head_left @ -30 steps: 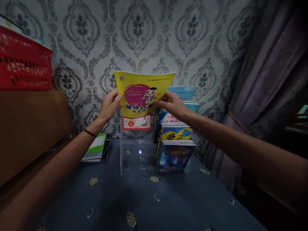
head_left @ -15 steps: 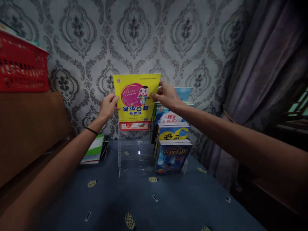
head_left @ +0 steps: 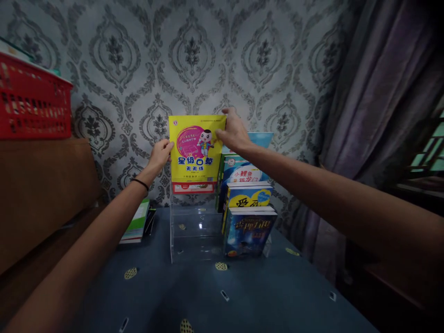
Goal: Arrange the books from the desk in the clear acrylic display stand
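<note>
A yellow workbook [head_left: 196, 148] with a pink circle and a cartoon child stands upright at the upper left of a clear stepped book rack [head_left: 194, 245]. My left hand [head_left: 161, 153] pinches its left edge. At its upper right edge is my right hand [head_left: 234, 129], thumb on the cover and index finger stretched past the top corner. The lower strip of a red-bordered book [head_left: 192, 187] shows beneath the workbook; the rest of it is hidden. On the right half of the rack stand a dark blue book [head_left: 248, 236], a yellow-and-blue book [head_left: 255, 196] and a light blue book [head_left: 248, 173].
A blue patterned cloth [head_left: 166, 296] covers the table. Several books [head_left: 137, 224] lie in a stack left of the rack. Farther left, a red basket [head_left: 34, 101] rests on a brown box [head_left: 45, 189]. A grey-purple curtain [head_left: 357, 138] hangs at the right.
The workbook has settled slightly lower and straighter on the rack. My right index finger has lifted and straightened at its top corner. The camera view has shifted a little.
</note>
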Available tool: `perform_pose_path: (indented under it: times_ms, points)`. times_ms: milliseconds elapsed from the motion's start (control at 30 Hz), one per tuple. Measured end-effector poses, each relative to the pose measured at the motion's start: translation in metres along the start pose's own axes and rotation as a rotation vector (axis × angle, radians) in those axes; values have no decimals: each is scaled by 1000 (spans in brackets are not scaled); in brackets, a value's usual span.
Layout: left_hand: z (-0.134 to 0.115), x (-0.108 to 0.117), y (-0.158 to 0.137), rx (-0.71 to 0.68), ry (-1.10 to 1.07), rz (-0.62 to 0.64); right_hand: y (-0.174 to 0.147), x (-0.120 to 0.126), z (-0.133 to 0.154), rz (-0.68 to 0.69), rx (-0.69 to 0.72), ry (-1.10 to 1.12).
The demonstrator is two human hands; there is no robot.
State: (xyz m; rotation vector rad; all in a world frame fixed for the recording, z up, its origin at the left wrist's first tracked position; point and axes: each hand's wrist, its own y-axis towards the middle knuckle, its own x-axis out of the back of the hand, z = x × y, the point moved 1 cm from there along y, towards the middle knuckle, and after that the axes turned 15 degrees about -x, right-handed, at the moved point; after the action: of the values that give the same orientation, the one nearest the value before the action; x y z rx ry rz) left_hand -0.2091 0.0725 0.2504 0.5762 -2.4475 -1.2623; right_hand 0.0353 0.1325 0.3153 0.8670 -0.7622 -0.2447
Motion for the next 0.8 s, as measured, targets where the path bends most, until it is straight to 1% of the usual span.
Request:
perform_pose_path:
  times_ms: [67, 200, 433, 533, 700, 800]
  points:
    - [3, -2, 1, 5, -13, -11, 8, -2, -4, -31, -10, -39]
    - [10, -5, 3, 27, -44, -26, 22, -3, -6, -60, 16, -128]
    - [18, -8, 4, 47, -91, -43, 29, -4, -2, 39, -22, -222]
    - [21, -8, 3, 40, -104, -54, 26, -3, 0, 41, -29, -192]
    - [20, -10, -1, 25, -125, -75, 20, 0, -3, -11, 11, -109]
    - [18, -12, -1, 19, -129, -87, 19, 0, -5, -28, 0, -95]
